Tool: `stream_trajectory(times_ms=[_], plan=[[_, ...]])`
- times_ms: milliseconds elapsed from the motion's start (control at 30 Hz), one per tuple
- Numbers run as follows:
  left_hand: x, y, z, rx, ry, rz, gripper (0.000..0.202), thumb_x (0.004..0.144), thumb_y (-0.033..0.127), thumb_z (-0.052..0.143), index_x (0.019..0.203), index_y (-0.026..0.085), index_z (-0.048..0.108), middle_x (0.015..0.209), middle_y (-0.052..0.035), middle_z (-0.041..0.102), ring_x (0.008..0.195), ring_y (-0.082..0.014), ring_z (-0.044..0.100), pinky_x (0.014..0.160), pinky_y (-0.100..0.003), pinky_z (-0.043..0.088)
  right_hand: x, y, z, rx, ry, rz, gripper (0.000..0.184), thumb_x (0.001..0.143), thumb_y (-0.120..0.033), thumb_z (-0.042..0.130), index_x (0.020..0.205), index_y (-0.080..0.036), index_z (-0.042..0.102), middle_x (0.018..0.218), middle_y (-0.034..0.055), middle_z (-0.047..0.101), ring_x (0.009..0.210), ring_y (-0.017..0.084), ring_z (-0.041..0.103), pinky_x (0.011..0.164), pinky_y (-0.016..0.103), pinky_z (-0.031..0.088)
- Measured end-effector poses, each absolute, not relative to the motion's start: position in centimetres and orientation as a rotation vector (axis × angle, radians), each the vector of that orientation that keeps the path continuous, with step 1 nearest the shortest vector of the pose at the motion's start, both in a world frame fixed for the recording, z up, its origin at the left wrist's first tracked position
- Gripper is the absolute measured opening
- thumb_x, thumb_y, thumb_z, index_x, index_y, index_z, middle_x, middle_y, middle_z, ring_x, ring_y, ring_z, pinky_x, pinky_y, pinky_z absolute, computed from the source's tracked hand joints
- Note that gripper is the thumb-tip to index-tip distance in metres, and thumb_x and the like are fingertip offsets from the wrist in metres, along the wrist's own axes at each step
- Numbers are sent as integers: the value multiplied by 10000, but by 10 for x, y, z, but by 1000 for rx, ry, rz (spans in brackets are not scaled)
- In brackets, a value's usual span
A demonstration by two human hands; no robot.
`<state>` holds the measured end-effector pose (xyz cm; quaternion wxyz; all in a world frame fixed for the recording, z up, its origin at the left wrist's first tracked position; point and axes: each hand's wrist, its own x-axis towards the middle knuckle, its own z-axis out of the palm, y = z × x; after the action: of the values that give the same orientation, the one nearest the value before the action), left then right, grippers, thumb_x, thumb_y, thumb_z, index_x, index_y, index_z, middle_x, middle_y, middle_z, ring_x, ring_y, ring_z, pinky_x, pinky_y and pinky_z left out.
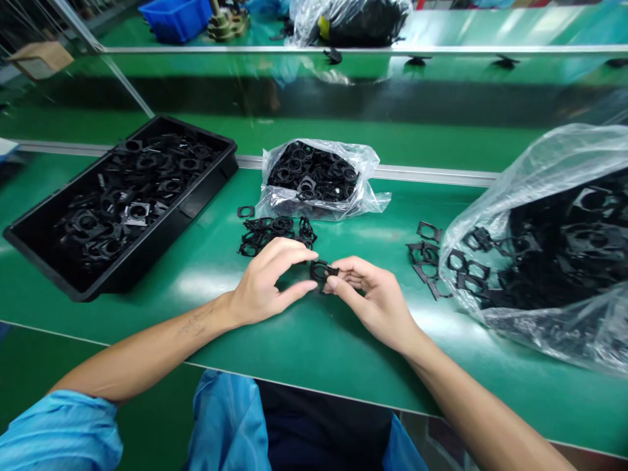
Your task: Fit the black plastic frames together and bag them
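Observation:
A small black plastic frame with a round opening (321,270) is held just above the green worktop, between my two hands. My right hand (370,291) pinches its right edge with thumb and fingers. Thumb and forefinger of my left hand (272,281) bracket its left end from below and above, seemingly gripping it. Behind my left hand lies a small pile of black ring-shaped parts (280,226), partly hidden by the fingers. A single flat black frame (246,211) lies beside that pile.
At left stands a black tray (196,209) full of black parts. A clear bag (367,160) of black rings sits at the back. A large clear bag (490,196) lies at right, loose black frames (429,231) by its mouth. Above runs a shelf with a blue bin (179,19).

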<state>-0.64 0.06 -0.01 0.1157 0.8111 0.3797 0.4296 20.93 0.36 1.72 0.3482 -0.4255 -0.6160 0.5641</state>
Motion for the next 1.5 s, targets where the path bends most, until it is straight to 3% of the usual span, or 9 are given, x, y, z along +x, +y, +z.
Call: stream_trajectory(times_ms=[200, 600, 1000, 1333, 1500], plan=[[-5, 1, -2, 2214, 1079, 1254, 135, 957, 248, 649, 1059, 164, 675, 862, -42, 711, 777, -137, 657, 732, -264, 548, 210, 5, 17, -1045, -1725, 1392, 152, 958, -337, 635, 968, -193, 682, 832, 45, 733, 754, 184, 689, 744, 306, 545], [-5, 3, 1, 2266, 1096, 1337, 157, 917, 251, 707, 815, 178, 614, 754, -13, 668, 706, -127, 621, 671, -258, 515, 210, 4, 13, -1043, -1765, 1312, 141, 961, -317, 639, 979, -190, 699, 871, 47, 752, 780, 184, 715, 749, 292, 579], [-5, 2, 2, 2307, 1056, 1363, 94, 929, 164, 671, 849, 165, 622, 782, -18, 673, 733, -117, 631, 691, -243, 523, 211, 4, 13, -1027, -1794, 1280, 156, 968, -314, 638, 987, -186, 726, 890, 47, 768, 786, 180, 716, 781, 293, 590], [-5, 1, -1, 2239, 1072, 1336, 73, 934, 206, 676, 979, 168, 633, 856, -39, 705, 782, -139, 657, 729, -267, 546, 211, 6, 17, -1013, -1822, 1286, 154, 970, -296, 629, 938, -185, 730, 915, 57, 775, 814, 187, 713, 804, 298, 576], [-6, 2, -1, 2215, 994, 1338, 39, 938, 198, 669, 939, 174, 638, 843, -39, 703, 789, -142, 667, 737, -270, 551, 211, 5, 16, -1017, -1826, 1271, 154, 973, -303, 628, 952, -194, 736, 899, 51, 779, 828, 193, 723, 813, 302, 585]])
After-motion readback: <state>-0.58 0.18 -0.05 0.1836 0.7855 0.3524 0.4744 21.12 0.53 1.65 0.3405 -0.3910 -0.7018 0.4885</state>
